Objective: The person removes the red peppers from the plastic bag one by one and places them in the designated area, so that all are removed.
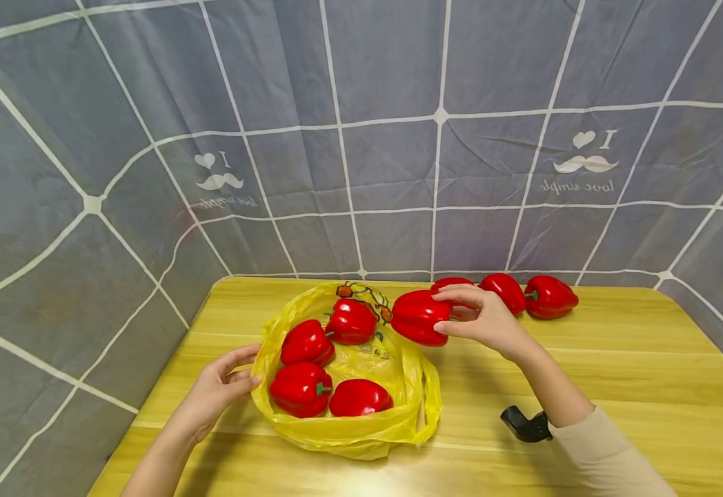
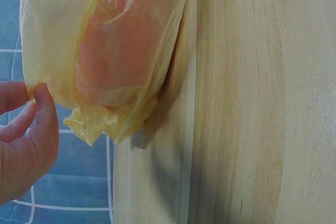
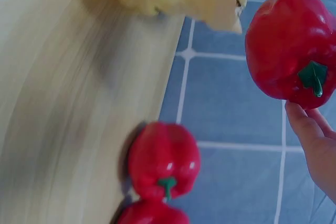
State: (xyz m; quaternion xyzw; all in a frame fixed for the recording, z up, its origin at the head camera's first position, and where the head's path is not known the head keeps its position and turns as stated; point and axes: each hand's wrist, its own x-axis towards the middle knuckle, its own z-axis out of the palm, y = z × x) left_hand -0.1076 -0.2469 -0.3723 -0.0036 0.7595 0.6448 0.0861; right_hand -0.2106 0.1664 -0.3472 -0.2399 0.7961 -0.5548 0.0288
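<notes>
The red bell pepper [image 1: 420, 317] is up in the air toward the tabletop's back edge, at the R side of the yellow plastic bag [image 1: 355, 440]. The R hand [image 1: 486, 319] is nearer to it and has it: thumb and fingertips grasp one end. The pepper lies left of those fingers, long way abt side to side, w/ its green stem [image 3: 314, 75] facing back toward the wrist. The bag's wide mouth is just to the left and a bit nearer the front edge.

The L hand [image 1: 220, 386] pinches the bag's left rim w/ thumb and finger.

Count: 1 bag; 8 peppers seen. That's 1 held, 4 peppers [image 1: 300, 389] in the bag, and 3 peppers [image 1: 551, 297] in a row by the back edge, right of the middle of the tabletop [image 1: 622, 386]. 1 of those is part hidden behind the R hand.

1 black thing [image 1: 526, 424] is by the R sleeve [image 1: 606, 449]; can't tell what. Behind: gray cloth [image 1: 392, 169] w/ white lines.
</notes>
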